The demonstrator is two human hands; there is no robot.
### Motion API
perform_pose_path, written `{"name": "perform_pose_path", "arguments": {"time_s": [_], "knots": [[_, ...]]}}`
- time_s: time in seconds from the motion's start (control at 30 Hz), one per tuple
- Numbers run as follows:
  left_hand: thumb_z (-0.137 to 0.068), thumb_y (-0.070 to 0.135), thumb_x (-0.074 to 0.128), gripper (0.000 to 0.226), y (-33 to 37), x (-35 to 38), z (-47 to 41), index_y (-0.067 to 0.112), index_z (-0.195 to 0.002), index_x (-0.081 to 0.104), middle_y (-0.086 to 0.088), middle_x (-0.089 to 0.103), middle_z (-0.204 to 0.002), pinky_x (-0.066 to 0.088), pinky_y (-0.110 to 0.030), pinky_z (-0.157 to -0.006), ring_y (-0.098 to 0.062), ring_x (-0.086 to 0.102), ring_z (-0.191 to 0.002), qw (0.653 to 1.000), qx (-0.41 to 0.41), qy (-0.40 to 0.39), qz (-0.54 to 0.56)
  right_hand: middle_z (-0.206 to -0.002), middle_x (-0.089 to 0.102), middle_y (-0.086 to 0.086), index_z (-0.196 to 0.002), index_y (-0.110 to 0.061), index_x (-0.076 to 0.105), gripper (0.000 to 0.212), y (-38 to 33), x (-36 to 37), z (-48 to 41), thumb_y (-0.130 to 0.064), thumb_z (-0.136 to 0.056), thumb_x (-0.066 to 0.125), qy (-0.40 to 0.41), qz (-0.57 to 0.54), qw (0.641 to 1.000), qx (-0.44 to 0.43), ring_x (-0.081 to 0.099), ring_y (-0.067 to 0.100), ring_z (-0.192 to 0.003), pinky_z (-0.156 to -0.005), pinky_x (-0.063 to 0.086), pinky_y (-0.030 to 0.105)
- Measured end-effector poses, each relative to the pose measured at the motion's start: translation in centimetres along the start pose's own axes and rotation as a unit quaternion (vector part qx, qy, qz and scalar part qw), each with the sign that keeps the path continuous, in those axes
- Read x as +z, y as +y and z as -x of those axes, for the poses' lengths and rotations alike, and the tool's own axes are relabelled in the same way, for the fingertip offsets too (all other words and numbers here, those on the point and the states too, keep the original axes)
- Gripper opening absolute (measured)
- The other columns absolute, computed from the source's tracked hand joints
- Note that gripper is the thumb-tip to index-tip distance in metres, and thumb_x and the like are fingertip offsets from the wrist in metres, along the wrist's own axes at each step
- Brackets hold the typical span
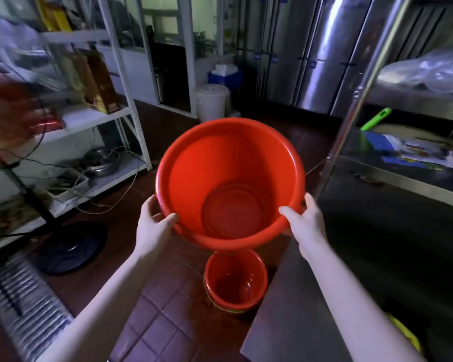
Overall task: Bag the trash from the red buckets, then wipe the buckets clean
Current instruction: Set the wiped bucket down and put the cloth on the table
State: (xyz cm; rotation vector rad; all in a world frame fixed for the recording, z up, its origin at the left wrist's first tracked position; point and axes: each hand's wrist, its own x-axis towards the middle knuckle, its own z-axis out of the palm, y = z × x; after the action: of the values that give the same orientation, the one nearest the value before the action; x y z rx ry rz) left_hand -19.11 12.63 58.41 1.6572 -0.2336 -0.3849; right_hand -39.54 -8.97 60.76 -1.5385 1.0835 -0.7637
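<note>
I hold a large red bucket (220,163) up in the air in front of me, its mouth tilted toward the camera. Its inside looks bare, with nothing lying on the bottom. My left hand (154,226) grips the rim at the lower left, thumb over the lip. My right hand (302,223) grips the rim at the lower right in the same way. A second, smaller red bucket (236,280) stands upright on the tiled floor directly below the held one, beside the corner of a steel table. Nothing shows inside it either.
A steel table (285,309) stands close on my right, with a steel shelf rack (351,111) above it. White wire shelving (131,105) lines the left side. A black fan base (71,246) and a floor drain grate (24,307) lie at lower left. A white lidded bucket (211,101) stands ahead.
</note>
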Motion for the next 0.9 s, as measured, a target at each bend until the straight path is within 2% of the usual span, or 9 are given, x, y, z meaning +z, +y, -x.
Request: {"name": "perform_pose_path", "arguments": {"time_s": [0.13, 0.23, 0.33, 0.47, 0.6, 0.7, 0.8, 0.87, 0.9], "knots": [[-0.063, 0.024, 0.076, 0.087, -2.2, -7.0, -4.7, 0.032, -0.140, 0.037, -0.009, 0.062, -0.119, 0.054, -0.053, -0.087, -0.028, 0.065, -0.105, 0.999, -0.016, 0.028, -0.018, -0.132, 0.057, 0.008, -0.143, -0.025, 0.038, 0.071, 0.7, 8.9, 0.3, -0.015, -0.081, 0.072, -0.046, -0.048, 0.997, 0.046, 0.061, 0.029, -0.112, -0.092, 0.053, 0.053], [-0.070, 0.012, 0.082, 0.086, -4.9, -10.6, -7.5, 0.025, -0.143, 0.037, -0.001, 0.060, -0.120, 0.054, -0.049, -0.089, -0.022, 0.063, -0.105, 0.997, -0.024, 0.039, -0.066, -0.122, 0.062, 0.007, -0.141, -0.029, 0.039, 0.069, 1.9, 13.9, 0.9, -0.010, -0.082, 0.070, -0.064, -0.085, 0.989, 0.101, 0.066, 0.026, -0.100, -0.079, 0.059, 0.048], [-0.072, 0.003, 0.078, 0.071, -7.9, -12.8, -10.0, 0.018, -0.135, 0.049, -0.009, 0.066, -0.115, 0.056, -0.051, -0.084, -0.027, 0.066, -0.099, 0.995, -0.082, 0.028, -0.049, -0.114, 0.064, 0.006, -0.134, -0.034, 0.042, 0.065, 4.0, 17.3, 1.5, -0.005, -0.082, 0.069, -0.076, -0.107, 0.979, 0.156, 0.067, 0.023, -0.095, -0.070, 0.060, 0.041], [-0.071, -0.006, 0.072, 0.058, -11.2, -13.6, -13.3, 0.011, -0.123, 0.054, -0.016, 0.066, -0.108, 0.057, -0.054, -0.079, -0.034, 0.067, -0.091, 0.986, -0.157, 0.026, -0.041, -0.113, 0.066, 0.005, -0.134, -0.032, 0.042, 0.066, 6.3, 20.7, 0.2, 0.000, -0.082, 0.067, -0.080, -0.114, 0.968, 0.209, 0.067, 0.025, -0.097, -0.067, 0.058, 0.039], [-0.069, -0.013, 0.067, 0.043, -13.9, -13.0, -16.9, 0.009, -0.104, 0.057, -0.022, 0.064, -0.094, 0.054, -0.056, -0.072, -0.028, 0.062, -0.072, 0.981, -0.190, 0.022, -0.039, -0.116, 0.064, 0.002, -0.136, -0.032, 0.042, 0.064, 8.4, 23.7, -3.0, -0.001, -0.085, 0.066, -0.093, -0.082, 0.963, 0.240, 0.066, 0.022, -0.099, -0.066, 0.059, 0.037], [-0.071, -0.013, 0.068, 0.051, -15.6, -12.1, -20.2, 0.011, -0.115, 0.053, -0.021, 0.064, -0.101, 0.054, -0.056, -0.078, -0.033, 0.065, -0.081, 0.975, -0.219, 0.035, -0.029, -0.108, 0.064, -0.005, -0.128, -0.034, 0.051, 0.056, 10.2, 26.0, -6.2, -0.002, -0.085, 0.068, -0.102, -0.050, 0.962, 0.250, 0.065, 0.012, -0.088, -0.057, 0.057, 0.026], [-0.065, -0.008, 0.070, 0.050, -17.1, -10.7, -23.9, 0.017, -0.106, 0.056, -0.018, 0.064, -0.096, 0.056, -0.052, -0.075, -0.034, 0.064, -0.083, 0.969, -0.240, 0.036, -0.039, -0.101, 0.065, -0.005, -0.114, -0.035, 0.061, 0.047, 12.3, 28.2, -9.8, -0.001, -0.083, 0.070, -0.089, -0.041, 0.956, 0.276, 0.063, 0.009, -0.077, -0.049, 0.053, 0.022], [-0.062, -0.006, 0.069, 0.048, -18.4, -9.5, -26.2, 0.019, -0.101, 0.056, -0.015, 0.064, -0.092, 0.055, -0.048, -0.071, -0.032, 0.063, -0.079, 0.968, -0.243, 0.042, -0.051, -0.110, 0.065, 0.000, -0.135, -0.028, 0.051, 0.059, 13.9, 29.6, -12.3, -0.003, -0.084, 0.069, -0.078, -0.035, 0.950, 0.301, 0.064, 0.012, -0.084, -0.051, 0.055, 0.025], [-0.066, -0.009, 0.069, 0.053, -19.4, -9.0, -27.7, 0.019, -0.108, 0.054, -0.014, 0.064, -0.097, 0.055, -0.047, -0.071, -0.031, 0.063, -0.079, 0.965, -0.251, 0.051, -0.054, -0.119, 0.063, 0.004, -0.143, -0.027, 0.043, 0.067, 14.9, 30.4, -13.6, -0.004, -0.085, 0.069, -0.076, -0.023, 0.947, 0.311, 0.064, 0.017, -0.092, -0.057, 0.057, 0.029]]}}
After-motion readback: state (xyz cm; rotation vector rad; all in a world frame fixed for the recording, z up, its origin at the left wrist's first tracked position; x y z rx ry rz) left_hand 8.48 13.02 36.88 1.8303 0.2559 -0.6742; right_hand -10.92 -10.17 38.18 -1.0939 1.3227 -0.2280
